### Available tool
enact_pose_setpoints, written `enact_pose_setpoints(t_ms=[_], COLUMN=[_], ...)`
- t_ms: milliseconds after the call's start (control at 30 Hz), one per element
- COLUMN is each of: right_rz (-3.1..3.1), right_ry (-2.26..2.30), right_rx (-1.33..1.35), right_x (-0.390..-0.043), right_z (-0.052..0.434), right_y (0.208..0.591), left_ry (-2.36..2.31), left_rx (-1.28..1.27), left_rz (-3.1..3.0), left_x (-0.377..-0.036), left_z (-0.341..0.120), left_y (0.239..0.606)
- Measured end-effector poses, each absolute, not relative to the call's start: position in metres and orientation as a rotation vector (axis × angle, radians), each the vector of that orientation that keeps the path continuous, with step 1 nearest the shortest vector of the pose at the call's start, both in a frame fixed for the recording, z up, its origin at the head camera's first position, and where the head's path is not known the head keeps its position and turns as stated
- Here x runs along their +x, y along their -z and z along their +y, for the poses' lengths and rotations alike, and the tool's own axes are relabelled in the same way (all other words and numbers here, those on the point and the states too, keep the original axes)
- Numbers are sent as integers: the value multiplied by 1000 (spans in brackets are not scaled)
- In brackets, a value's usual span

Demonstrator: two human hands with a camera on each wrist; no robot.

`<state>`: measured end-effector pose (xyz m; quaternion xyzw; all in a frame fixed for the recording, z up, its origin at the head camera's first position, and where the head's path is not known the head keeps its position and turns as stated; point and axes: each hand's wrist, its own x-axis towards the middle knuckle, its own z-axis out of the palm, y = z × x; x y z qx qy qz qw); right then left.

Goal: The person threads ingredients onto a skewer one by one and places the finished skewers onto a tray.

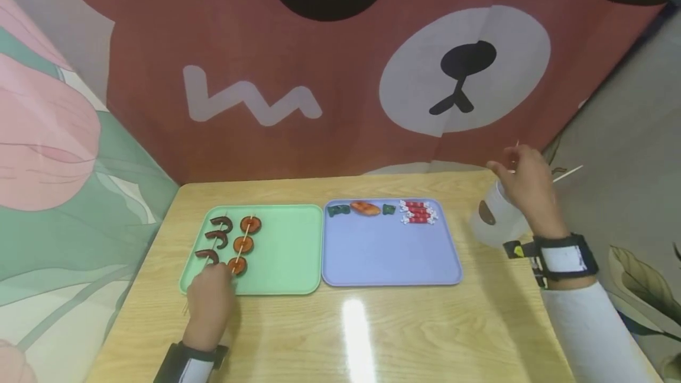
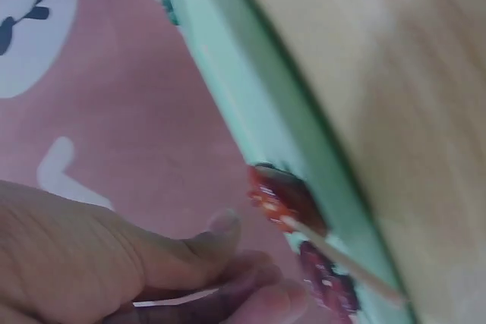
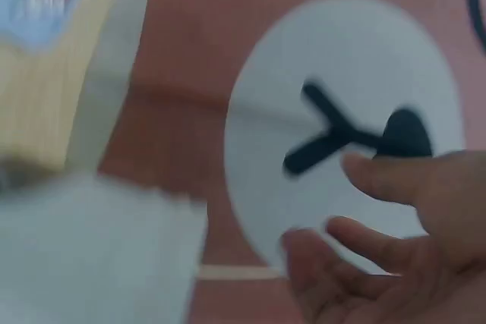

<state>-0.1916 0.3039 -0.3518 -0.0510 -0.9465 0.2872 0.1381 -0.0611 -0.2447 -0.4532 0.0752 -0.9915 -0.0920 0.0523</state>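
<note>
So the left hand (image 1: 210, 303) pinches a skewer (image 1: 237, 249) at the green tray's (image 1: 287, 253) near-left corner. Right hand (image 1: 524, 185) lifts a bare stick (image 1: 566, 174) from the cup (image 1: 495, 217) at the worktop's right edge, fingers pinched. Probably light, stiff, snappable; grip the bare end.

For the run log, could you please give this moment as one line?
left hand: holds skewer at green tray | right hand: pinches bare stick above white cup | blue tray: loose food pieces
</note>
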Motion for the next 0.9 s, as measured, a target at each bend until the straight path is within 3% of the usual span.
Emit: enact_pose_setpoints(t_ms=[300,900], right_rz=[-2932,-2594], right_ry=[-630,-799], right_rx=[-142,-233], right_x=[-237,-232], right_z=[347,342], right_y=[351,355], left_ry=[349,579], left_rx=[170,111], left_rz=[-2847,-2863], left_x=[-53,-56], left_z=[-220,-208], left_y=[437,433])
